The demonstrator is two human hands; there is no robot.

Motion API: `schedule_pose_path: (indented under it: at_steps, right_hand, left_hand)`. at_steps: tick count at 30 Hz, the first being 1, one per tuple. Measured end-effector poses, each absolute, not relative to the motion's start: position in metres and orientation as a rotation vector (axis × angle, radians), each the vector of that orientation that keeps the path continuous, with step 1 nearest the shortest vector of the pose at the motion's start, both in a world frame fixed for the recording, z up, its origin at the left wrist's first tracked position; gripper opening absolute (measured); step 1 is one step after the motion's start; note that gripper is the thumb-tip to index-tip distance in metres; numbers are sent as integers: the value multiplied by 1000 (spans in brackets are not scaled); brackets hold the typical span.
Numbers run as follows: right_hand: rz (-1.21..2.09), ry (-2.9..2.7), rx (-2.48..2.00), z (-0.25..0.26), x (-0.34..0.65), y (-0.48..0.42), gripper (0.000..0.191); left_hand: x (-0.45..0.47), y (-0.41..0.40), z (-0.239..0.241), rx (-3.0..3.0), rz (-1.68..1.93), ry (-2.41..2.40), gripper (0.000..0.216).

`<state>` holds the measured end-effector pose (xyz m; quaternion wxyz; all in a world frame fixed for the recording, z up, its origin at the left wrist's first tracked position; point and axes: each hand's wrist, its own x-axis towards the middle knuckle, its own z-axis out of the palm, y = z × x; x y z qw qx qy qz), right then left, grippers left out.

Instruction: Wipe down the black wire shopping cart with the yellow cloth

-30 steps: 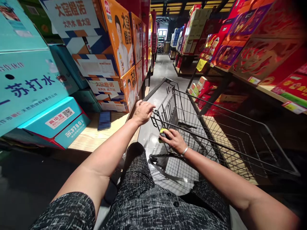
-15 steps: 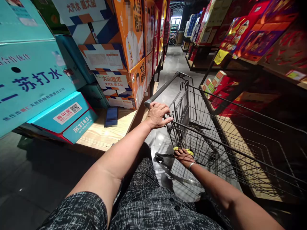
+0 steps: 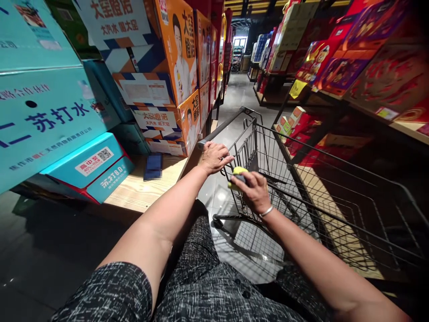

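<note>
Yellow cloth (image 3: 238, 171) rests on shopping cart (image 3: 268, 152) between orange cartons (image 3: 182, 58) and red boxes (image 3: 301, 129).

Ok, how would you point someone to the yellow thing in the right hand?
Find the black wire shopping cart in the aisle between the stacked cartons and the red gift boxes. At its near end the left hand grips the handle; just right of that, the right hand holds a small pad against the wire. It is the only bright yellow-green thing on the dark cart.
</note>
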<state>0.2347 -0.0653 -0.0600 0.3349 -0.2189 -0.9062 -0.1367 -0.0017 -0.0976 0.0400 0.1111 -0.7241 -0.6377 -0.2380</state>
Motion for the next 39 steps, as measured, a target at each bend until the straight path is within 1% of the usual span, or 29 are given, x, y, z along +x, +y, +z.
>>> schedule_pose_path:
  at_steps: [2, 4, 7, 11, 15, 17, 18, 20, 21, 23, 27, 29, 31, 33, 35, 37, 39]
  right_hand:
    - [-302, -2350, -610, -32, 226, -57, 46]
    - [-236, -2418, -607, -21, 226, -51, 47]
    - [-145, -2490, -657, -27, 252, -47, 51]
    - [-3, -2454, -731, -43, 329, -50, 48]
    - [154, -2366, -812, -55, 413, -65, 41]
    - [188, -2288, -918, -58, 435, -73, 43]
    - [193, -2250, -967, -59, 437, -76, 46]
    - [194, -2191, -1041, -57, 422, -78, 52]
    - [193, -2168, -1065, -54, 405, -77, 54]
    - [199, -2137, -1097, -45, 358, -71, 53]
    - [301, -2197, -1146, -17, 242, -53, 58]
    - [393, -2243, -1157, -4, 194, -43, 58]
    - [466, -2299, -1094, 5, 162, -33, 54]
    - [547, -2352, -1008, 10, 152, -25, 49]
    - [650, -2387, -934, 10, 163, -19, 44]
    - [745, -2403, -911, 6, 196, -18, 43]
    - [761, -2401, -939, -2, 244, -22, 44]
  left_hand:
    - [-5, -94, 41, -2095, -692, -1904, 31]
    - [-10, -91, 42, -2069, -686, -1937, 28]
    - [-18, -88, 45, -2058, -687, -1976, 24]
    - [-30, -85, 48, -2038, -745, -2017, 16]
    - [-35, -83, 45, -2024, -754, -2030, 26]
    - [-36, -83, 43, -2051, -712, -2022, 28]
    - [-36, -84, 43, -2070, -688, -2013, 25]
    - [-36, -86, 43, -2111, -639, -1994, 18]
    - [-35, -88, 44, -2129, -616, -1987, 21]
    - [-35, -91, 45, -2160, -571, -1985, 27]
    - [-31, -93, 47, -2165, -528, -1990, 18]
    - [-30, -93, 46, -2153, -507, -1993, 14]
    - [-30, -92, 46, -2142, -485, -1995, 13]
    - [-32, -91, 45, -2137, -484, -2000, 11]
    - [-36, -90, 45, -2142, -514, -2004, 12]
    - [-40, -89, 47, -2152, -554, -2015, 16]
    - [-43, -88, 49, -2159, -577, -2022, 18]
